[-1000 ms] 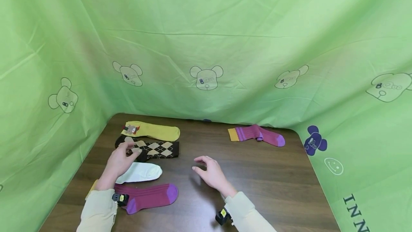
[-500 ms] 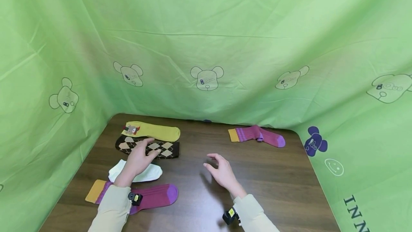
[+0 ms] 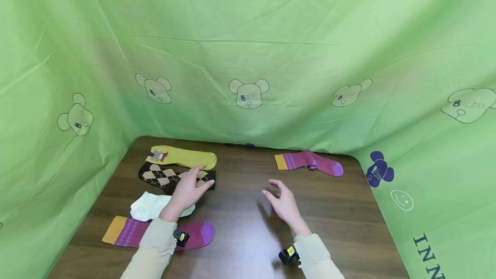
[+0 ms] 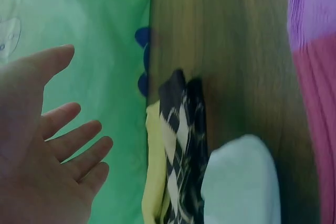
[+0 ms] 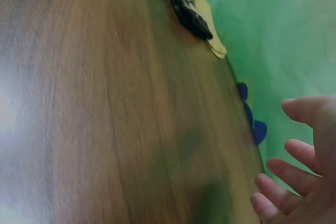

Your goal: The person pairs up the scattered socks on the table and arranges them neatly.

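Note:
My left hand (image 3: 188, 190) hovers with loosely spread fingers over the right part of the black-and-tan argyle sock (image 3: 156, 175) and holds nothing; the left wrist view shows its fingers parted. Under its wrist lies a white sock (image 3: 147, 206), partly hidden. Nearer the front, a magenta sock (image 3: 133, 232) with a yellow cuff and purple toe is partly covered by the sleeve. Behind the argyle sock rests a yellow sock (image 3: 190, 157) with an animal face. My right hand (image 3: 286, 203), fingers relaxed and holding nothing, is above the table's middle right.
At the back right of the brown wooden table (image 3: 341, 218) lies another magenta sock (image 3: 302, 159) with a yellow cuff, bent at the heel. A green printed cloth (image 3: 248, 132) hangs along the back and both sides of the table.
Both hands have moved to the right above the table, the left passing along the argyle sock. More of the white sock and the near magenta sock's yellow cuff shows. The socks stay in place.

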A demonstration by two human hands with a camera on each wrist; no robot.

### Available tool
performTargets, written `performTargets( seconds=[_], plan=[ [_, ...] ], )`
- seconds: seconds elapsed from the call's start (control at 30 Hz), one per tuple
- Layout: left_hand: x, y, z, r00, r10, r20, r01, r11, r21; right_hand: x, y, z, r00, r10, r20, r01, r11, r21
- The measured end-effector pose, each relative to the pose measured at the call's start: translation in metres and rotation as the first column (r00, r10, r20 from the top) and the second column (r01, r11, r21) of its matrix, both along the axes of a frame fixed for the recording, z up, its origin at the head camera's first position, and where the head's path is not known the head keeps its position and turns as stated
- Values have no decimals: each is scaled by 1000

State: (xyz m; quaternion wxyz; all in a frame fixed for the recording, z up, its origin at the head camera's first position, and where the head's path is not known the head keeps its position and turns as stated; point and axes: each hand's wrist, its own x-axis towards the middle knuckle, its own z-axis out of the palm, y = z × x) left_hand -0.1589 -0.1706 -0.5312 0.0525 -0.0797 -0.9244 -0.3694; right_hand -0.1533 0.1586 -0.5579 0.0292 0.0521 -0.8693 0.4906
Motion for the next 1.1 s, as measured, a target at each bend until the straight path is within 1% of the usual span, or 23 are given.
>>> performTargets(
  seconds=[0.27, 0.4, 0.63, 0.77, 0.97, 1.1],
  plan=[
    [-1, 29, -3, 998, -60, 1, 60, 998, 4, -2, 17, 1, 998, -55, 22, 54, 998, 19],
    [-2, 39, -6, 997, -74, 12, 74, 997, 0, -3, 24, 0, 997, -70, 30, 69, 997, 34],
    [-6, 53, -11, 995, -97, 8, 97, 995, -17, -7, 43, 2, 994, -101, 36, 99, 993, 60],
    [-10, 60, -13, 993, -118, 12, 118, 993, -19, -11, 57, 4, 991, -131, 38, 127, 987, 99],
    [-21, 73, -8, 990, -140, 35, 141, 989, -45, -21, 83, 7, 981, -191, 45, 182, 972, 152],
    [-30, 83, -5, 985, -166, 45, 168, 984, -54, -28, 99, 10, 972, -230, 43, 220, 961, 166]
  ],
)
